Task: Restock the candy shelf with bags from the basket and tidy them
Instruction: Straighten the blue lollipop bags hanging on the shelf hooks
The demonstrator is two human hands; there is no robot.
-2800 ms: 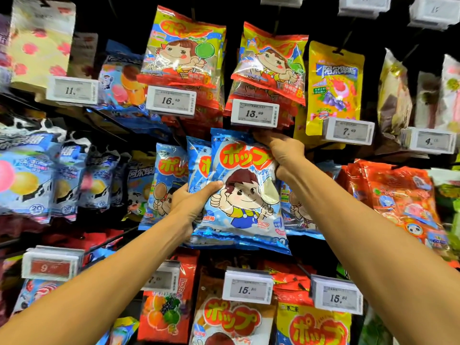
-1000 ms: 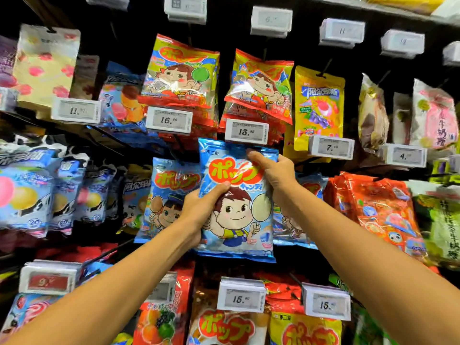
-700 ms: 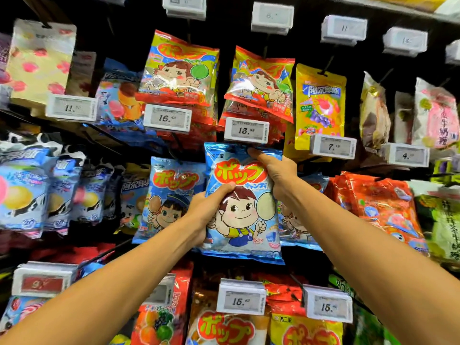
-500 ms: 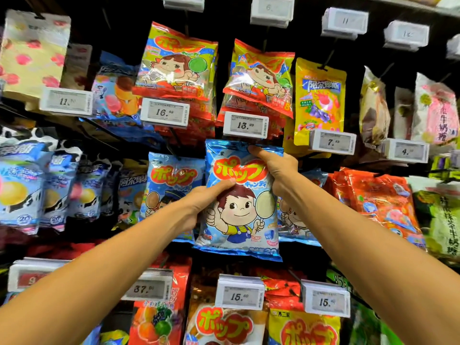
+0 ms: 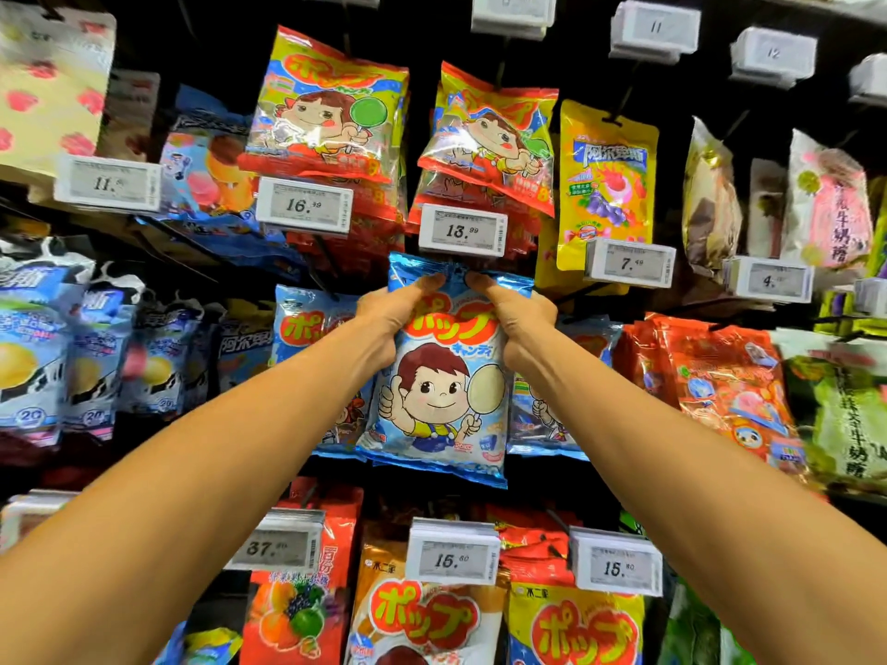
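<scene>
Left hand [image 5: 391, 314] and right hand [image 5: 516, 319] pinch the crinkly top of a glossy blue candy bag [image 5: 441, 405] beneath the 13.99 price tag [image 5: 461, 231].

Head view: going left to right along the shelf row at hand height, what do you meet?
Cow-print bags → left hand → blue bag, in the grip of both hands → right hand → orange bags → green bag.
</scene>
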